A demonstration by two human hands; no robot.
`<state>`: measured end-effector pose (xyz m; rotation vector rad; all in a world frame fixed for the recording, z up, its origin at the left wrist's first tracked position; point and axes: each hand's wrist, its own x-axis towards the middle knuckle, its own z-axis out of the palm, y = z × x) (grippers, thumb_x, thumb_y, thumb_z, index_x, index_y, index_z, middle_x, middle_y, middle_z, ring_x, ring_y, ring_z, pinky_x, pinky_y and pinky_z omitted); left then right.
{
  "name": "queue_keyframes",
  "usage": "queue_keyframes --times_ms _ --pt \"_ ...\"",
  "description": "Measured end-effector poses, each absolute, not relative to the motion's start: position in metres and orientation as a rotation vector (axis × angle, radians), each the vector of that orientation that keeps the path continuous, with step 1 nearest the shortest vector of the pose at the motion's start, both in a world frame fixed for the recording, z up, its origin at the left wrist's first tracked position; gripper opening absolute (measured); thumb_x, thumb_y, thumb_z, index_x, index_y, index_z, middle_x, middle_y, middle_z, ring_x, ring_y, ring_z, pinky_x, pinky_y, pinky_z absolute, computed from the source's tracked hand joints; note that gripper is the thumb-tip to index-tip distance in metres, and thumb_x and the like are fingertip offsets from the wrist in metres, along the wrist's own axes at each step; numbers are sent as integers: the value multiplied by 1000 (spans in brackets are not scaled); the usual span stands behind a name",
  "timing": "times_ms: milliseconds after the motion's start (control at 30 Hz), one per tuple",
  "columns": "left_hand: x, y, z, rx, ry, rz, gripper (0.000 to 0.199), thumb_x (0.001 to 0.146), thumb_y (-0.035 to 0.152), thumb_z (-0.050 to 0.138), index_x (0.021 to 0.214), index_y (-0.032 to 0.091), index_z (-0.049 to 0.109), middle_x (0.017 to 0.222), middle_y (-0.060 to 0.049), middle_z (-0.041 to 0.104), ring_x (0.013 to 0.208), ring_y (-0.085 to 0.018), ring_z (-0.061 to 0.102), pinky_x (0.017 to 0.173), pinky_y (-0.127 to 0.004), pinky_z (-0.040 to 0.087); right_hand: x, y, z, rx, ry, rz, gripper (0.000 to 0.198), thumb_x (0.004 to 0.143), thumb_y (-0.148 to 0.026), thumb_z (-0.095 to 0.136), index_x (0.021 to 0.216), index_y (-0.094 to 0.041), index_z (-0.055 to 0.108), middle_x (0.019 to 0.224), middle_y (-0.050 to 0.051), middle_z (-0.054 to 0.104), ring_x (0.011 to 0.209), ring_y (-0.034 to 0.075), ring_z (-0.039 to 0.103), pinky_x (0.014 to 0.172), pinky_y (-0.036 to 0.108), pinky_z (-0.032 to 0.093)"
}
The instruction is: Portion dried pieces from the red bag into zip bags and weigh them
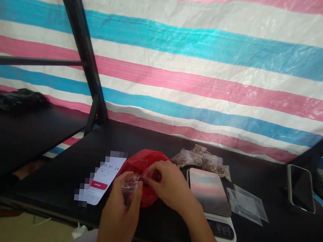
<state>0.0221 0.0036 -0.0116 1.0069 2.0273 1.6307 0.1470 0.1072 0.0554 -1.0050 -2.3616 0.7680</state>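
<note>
Head view. Worktop, black, one, with the following.

Left hand: one, at the near edge, thumb and fingers closed on a small clear bag, held upright in front of the red bag.

Right hand: one, reaching over the red bag, thumb and forefinger drawn narrow at the mouth of the small clear bag; whether they pinch it or something else cannot be told.

Red bag: one, open, mid-worktop, partly hidden by both hands.

Timer phone: one, lying left of the red bag, screen lit at 00:01:24, left border blurred into blocks.

Scale: one, white with silver plate, right of the red bag, its buttons toward the near edge.

Filled bags: several, clear, brown contents, heaped toward the back edge behind the scale.

Flat bags: clear, overlapping, just right of the scale.

Dark-screened phone: one, propped up toward the right end.

Striped sheet: pink, blue and white, hanging beyond the back edge.
</note>
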Motion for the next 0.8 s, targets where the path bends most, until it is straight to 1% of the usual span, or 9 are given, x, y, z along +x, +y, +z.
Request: queue_keyframes --times_ms 67,167,233,300,433,533,600,700,800 --pt "20 2 -15 1013 2054 1483 57 93 72 57 125 25 63 119 -13 79 108 -36 77 94 -57 61 135 113 47 -1050 -2375 660 9 93 -21 85 92 -24 76 103 0 80 101 21 68 93 35 44" --pt "18 2 -20 1065 2060 1369 54 93 67 54 122 23 64 120 -17 79 113 -39 76 100 -62 58 123 123 39 -1176 -2349 452 4 98 -21 78 101 -24 76 115 3 79 111 25 66 97 38 44" --pt "18 2 -22 1092 2055 1349 54 93 65 53 122 21 64 121 -18 78 115 -40 75 102 -64 56 119 129 36 -1271 -2342 318 9 102 -20 71 108 -24 76 120 5 78 115 27 65 97 40 44" --pt "18 2 -25 1095 2042 1364 54 93 64 53 122 21 64 123 -18 77 117 -40 73 104 -64 54 119 133 34 -1318 -2374 264 11 102 -19 70 110 -23 77 122 6 77 116 28 64 97 41 45" --pt "16 5 -29 1113 2027 1496 47 94 60 55 120 22 65 124 -16 74 117 -37 70 105 -61 53 123 137 34 -1337 -2361 285 10 100 -19 73 107 -23 78 119 6 78 115 29 65 100 42 46" --pt "11 10 -28 1215 2070 1580 39 95 57 58 114 23 66 118 -14 74 113 -36 67 103 -59 52 128 132 43 -1321 -2229 310 9 98 -20 75 105 -23 79 114 7 77 112 29 67 101 41 46" --pt "7 15 -26 1301 2116 1611 35 96 53 58 112 24 66 116 -14 74 113 -36 64 103 -59 51 129 126 51 -1227 -2240 450 6 95 -20 77 100 -23 79 108 5 78 106 26 69 97 38 47" --pt "4 23 -24 1374 2234 1616 30 98 48 55 114 24 67 122 -14 74 119 -37 62 105 -61 48 127 117 55 -1073 -2341 719 5 92 -19 79 92 -24 78 102 1 77 96 20 71 87 32 49" --pt "6 29 -26 1400 2327 1532 29 101 45 51 113 24 67 127 -14 74 125 -39 59 106 -63 46 123 119 49 -1096 -2378 741 4 93 -19 78 93 -23 76 104 2 77 96 20 71 85 31 48"
